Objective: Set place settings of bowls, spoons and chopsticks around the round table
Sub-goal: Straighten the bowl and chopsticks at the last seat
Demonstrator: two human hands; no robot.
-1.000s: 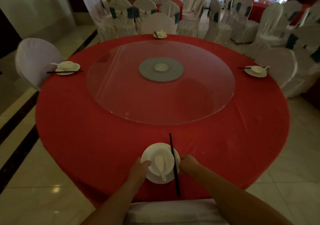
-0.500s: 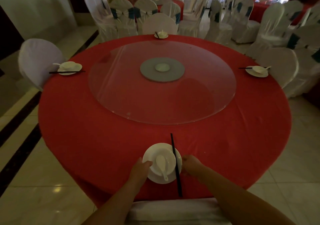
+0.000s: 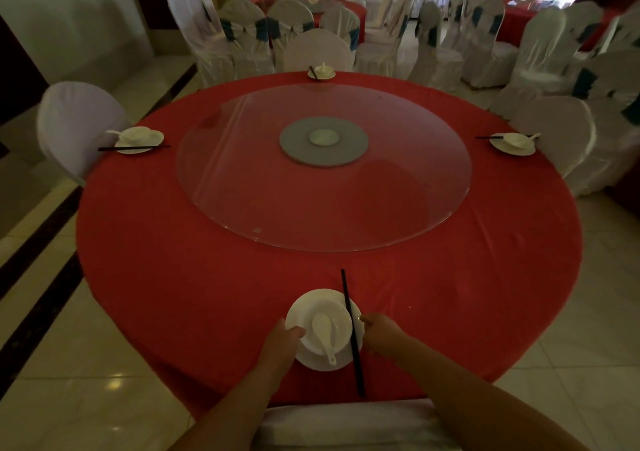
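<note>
We stand at the near edge of the round surface, covered in a red cloth, with a glass turntable at its centre. Our left hand rests against the left rim of the near plate, thumb laid on the rim; the other fingers are curled under or behind, and we cannot tell how tightly they close. Our right hand sits at the plate's right rim, just beside the near chopsticks, its fingers bunched together at the edge; whether they pinch the plate or the chopsticks we cannot tell.

On the plate sits a white bowl, and in the bowl lies a white spoon, its handle pointing toward us over the rim. The black chopsticks lie across the right side of the plate, running from near the table's edge away toward the turntable.

Three more settings lie around the rim: the left setting before a white-covered chair, the far setting, and the right setting. Each shows a plate, a bowl, a spoon and dark chopsticks. A white chair back stands between our forearms.
</note>
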